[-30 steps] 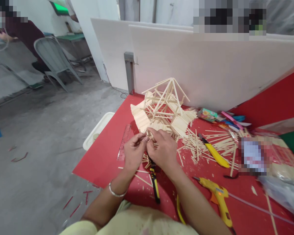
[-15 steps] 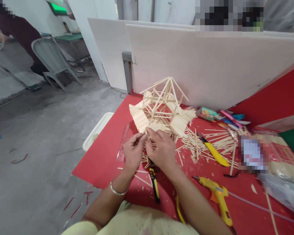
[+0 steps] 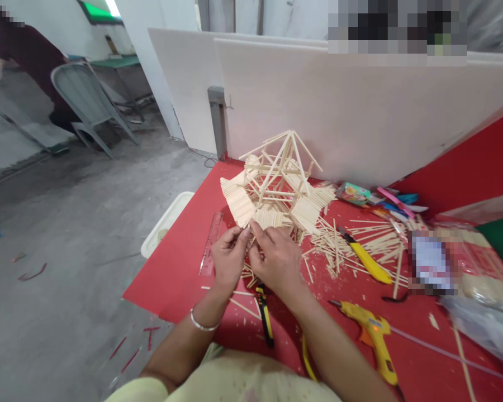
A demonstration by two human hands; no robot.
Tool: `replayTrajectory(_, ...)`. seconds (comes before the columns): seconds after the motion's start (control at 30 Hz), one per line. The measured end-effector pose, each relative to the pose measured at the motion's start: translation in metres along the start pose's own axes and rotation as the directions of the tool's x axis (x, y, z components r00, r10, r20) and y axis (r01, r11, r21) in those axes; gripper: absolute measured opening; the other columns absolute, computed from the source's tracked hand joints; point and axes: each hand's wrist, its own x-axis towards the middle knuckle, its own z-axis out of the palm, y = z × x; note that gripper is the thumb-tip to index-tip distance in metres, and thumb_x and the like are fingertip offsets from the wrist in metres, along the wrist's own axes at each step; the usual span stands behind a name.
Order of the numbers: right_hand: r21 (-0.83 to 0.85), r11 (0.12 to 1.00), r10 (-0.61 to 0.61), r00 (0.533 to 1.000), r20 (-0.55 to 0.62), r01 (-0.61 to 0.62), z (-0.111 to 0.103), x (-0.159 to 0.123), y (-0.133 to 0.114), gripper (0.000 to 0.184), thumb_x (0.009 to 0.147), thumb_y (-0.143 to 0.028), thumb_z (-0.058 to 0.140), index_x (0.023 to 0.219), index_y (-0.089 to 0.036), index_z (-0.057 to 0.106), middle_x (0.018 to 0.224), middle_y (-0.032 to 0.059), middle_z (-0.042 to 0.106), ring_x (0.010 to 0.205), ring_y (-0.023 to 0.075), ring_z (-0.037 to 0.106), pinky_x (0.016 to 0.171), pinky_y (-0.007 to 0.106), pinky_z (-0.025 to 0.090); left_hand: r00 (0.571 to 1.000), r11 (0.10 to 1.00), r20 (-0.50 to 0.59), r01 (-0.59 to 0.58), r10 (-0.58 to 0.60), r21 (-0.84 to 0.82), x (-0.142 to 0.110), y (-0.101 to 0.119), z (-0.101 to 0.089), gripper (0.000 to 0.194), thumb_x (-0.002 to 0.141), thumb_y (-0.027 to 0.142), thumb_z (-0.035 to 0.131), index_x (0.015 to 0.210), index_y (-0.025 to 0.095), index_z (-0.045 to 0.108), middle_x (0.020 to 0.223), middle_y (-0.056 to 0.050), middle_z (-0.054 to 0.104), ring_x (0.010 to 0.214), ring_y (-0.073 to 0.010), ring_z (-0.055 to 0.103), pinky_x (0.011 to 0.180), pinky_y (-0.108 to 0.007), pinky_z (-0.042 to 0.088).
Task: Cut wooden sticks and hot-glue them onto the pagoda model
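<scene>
A pale model (image 3: 283,173) built of thin wooden sticks stands on the red table, with a peaked open frame and sloping panels of sticks side by side. At its near edge my left hand (image 3: 229,254) is closed, thumb and fingertips pinched together. My right hand (image 3: 276,254) is closed beside it, its index fingertip close to the left fingertips. What the fingertips hold is too small to make out. Loose sticks (image 3: 247,273) lie beneath my hands. Pliers with black and yellow handles (image 3: 265,321) lie below them, their jaws partly hidden.
A clear ruler (image 3: 212,243) lies left of my hands. To the right are scattered sticks (image 3: 331,245), a yellow cutter knife (image 3: 369,261) and a yellow glue gun (image 3: 371,335). White boards (image 3: 318,106) stand behind the table (image 3: 167,285). A person sits by a chair (image 3: 81,95) at far left.
My right hand's fingers have shifted slightly, the index finger straighter towards the left fingertips. The left hand and the model stay nearly where they were.
</scene>
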Motion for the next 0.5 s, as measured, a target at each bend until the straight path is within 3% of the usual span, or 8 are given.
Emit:
replayTrajectory(0.2, 0.251, 0.962, 0.126, 0.991, -0.049, -0.110, -0.002, 0.001, 0.001, 0.041, 0.091, -0.020, 0.050, 0.131, -0.016, 0.058, 0.090, 0.0058, 0.065, 0.086, 0.0184, 0.057, 0.082, 0.032, 0.045, 1.000, 1.000, -0.015, 0.013, -0.013, 0.017, 0.000, -0.001, -0.001, 0.023, 0.080, 0.037, 0.074, 0.081, 0.015, 0.071, 0.074, -0.001, 0.068, 0.067, -0.0117, 0.059, 0.065, -0.022, 0.050)
replayTrajectory(0.3, 0.338, 0.928, 0.185, 0.981, -0.049, -0.158, -0.005, 0.004, 0.001, 0.030, 0.093, -0.022, 0.050, 0.120, -0.018, 0.063, 0.094, 0.0057, 0.065, 0.088, 0.0172, 0.058, 0.081, 0.030, 0.046, 0.999, 1.000, -0.023, 0.023, -0.023, 0.004, -0.001, 0.001, -0.001, 0.024, 0.079, 0.038, 0.075, 0.083, 0.015, 0.072, 0.075, -0.002, 0.069, 0.066, -0.0117, 0.060, 0.063, -0.022, 0.050)
replayTrajectory(0.4, 0.278, 0.947, 0.189, 0.979, -0.076, -0.161, -0.008, 0.011, 0.003, 0.022, 0.096, -0.028, 0.052, 0.110, -0.019, 0.067, 0.094, 0.0058, 0.065, 0.088, 0.0168, 0.058, 0.080, 0.030, 0.044, 1.000, 0.999, -0.004, 0.016, -0.016, -0.036, -0.001, 0.001, -0.001, 0.024, 0.081, 0.038, 0.074, 0.086, 0.015, 0.072, 0.074, -0.002, 0.070, 0.063, -0.0108, 0.059, 0.063, -0.022, 0.050)
replayTrajectory(0.5, 0.086, 0.989, 0.128, 0.987, -0.095, -0.120, -0.012, 0.020, 0.007, 0.022, 0.098, -0.033, 0.052, 0.105, -0.021, 0.068, 0.093, 0.0056, 0.064, 0.085, 0.0166, 0.056, 0.076, 0.029, 0.041, 1.000, 0.999, 0.008, 0.003, -0.003, -0.048, -0.002, 0.000, -0.001, 0.024, 0.083, 0.039, 0.071, 0.087, 0.015, 0.072, 0.070, -0.002, 0.069, 0.059, -0.0103, 0.058, 0.060, -0.022, 0.049)
